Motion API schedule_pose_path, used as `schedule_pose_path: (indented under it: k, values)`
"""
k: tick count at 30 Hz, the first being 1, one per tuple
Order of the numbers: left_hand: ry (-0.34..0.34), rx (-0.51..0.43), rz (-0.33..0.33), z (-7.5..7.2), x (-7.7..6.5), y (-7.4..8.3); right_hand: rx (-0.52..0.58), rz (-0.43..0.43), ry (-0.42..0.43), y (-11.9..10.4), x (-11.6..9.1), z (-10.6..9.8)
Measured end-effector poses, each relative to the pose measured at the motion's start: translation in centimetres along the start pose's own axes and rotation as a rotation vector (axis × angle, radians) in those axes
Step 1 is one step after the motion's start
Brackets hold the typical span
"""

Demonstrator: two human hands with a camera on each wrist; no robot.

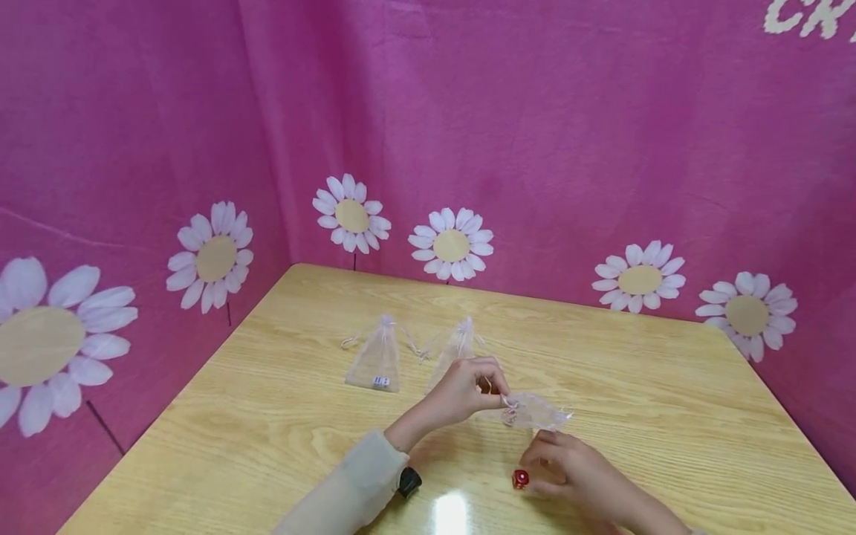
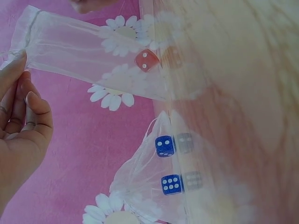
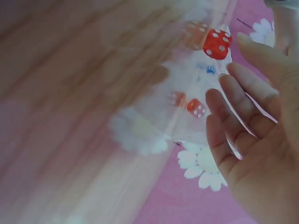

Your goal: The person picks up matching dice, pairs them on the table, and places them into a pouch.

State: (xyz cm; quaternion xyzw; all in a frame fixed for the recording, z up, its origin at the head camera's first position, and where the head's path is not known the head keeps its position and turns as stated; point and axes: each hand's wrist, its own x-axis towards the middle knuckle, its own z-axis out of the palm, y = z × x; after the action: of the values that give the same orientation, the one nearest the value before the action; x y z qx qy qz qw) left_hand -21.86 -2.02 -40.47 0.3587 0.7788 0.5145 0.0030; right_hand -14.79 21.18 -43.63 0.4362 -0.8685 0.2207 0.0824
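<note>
My left hand [image 1: 461,390] pinches the drawstring end of a sheer white pouch [image 1: 538,410]. Through its mesh, a red die [image 2: 146,60] shows in the left wrist view. A second red die [image 1: 520,479] lies on the table beside the thumb of my right hand [image 1: 578,472]. That hand's fingers are loosely bent and grip nothing; in the right wrist view the same die [image 3: 217,44] sits just off the fingertips. Further back lies a pouch [image 1: 374,357] with dice at its bottom. Another pouch [image 1: 461,342] is partly hidden behind my left hand; blue dice [image 2: 171,184] show inside a pouch in the left wrist view.
A small black object [image 1: 409,483] sits against my left sleeve on the wooden table [image 1: 234,438]. Pink cloth [image 1: 521,134] printed with daisies hangs along the table's far and side edges. Light glares off the tabletop near the front.
</note>
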Motion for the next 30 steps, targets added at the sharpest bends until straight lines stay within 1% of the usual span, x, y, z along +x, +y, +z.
schedule_pose_path:
  k: [2, 5, 7, 10, 12, 14, 18, 20, 22, 25, 30]
  values:
    - [-0.004, -0.001, 0.001, 0.0, 0.1, 0.0, -0.03, -0.05, -0.002, 0.0, 0.2, 0.1]
    - [-0.009, -0.002, -0.005, 0.0, 0.2, 0.2, -0.032, -0.102, -0.004, 0.1, 0.3, 0.3]
    - [-0.011, -0.003, -0.012, 0.0, 0.2, 0.3, -0.027, -0.12, -0.01, 0.1, 0.3, 0.4]
    - [-0.014, -0.002, -0.018, 0.1, 0.1, 0.4, -0.022, -0.124, -0.014, 0.1, 0.2, 0.5]
    - [-0.011, -0.005, -0.017, 0.1, 0.1, 0.4, -0.014, -0.104, -0.003, -0.1, 0.0, 0.4]
    - [-0.005, -0.006, -0.013, 0.2, 0.0, 0.3, 0.018, -0.058, 0.022, -0.3, -0.2, 0.2]
    - [0.008, -0.011, -0.007, 0.3, 0.0, 0.1, 0.165, 0.022, 0.109, -0.4, -0.9, -0.2]
    - [0.01, -0.011, -0.007, 0.3, 0.0, 0.2, 0.235, 0.027, 0.165, -0.3, -1.2, -0.4]
    - [0.009, -0.008, -0.006, 0.3, 0.0, 0.2, 0.272, 0.027, 0.219, -0.1, -1.4, -0.6]
    - [0.008, -0.003, -0.009, 0.2, 0.1, 0.2, 0.299, 0.039, 0.278, 0.1, -1.9, -0.9]
    - [0.012, -0.007, -0.021, 0.2, 0.1, 0.2, 0.313, 0.081, 0.331, 0.3, -2.5, -1.6]
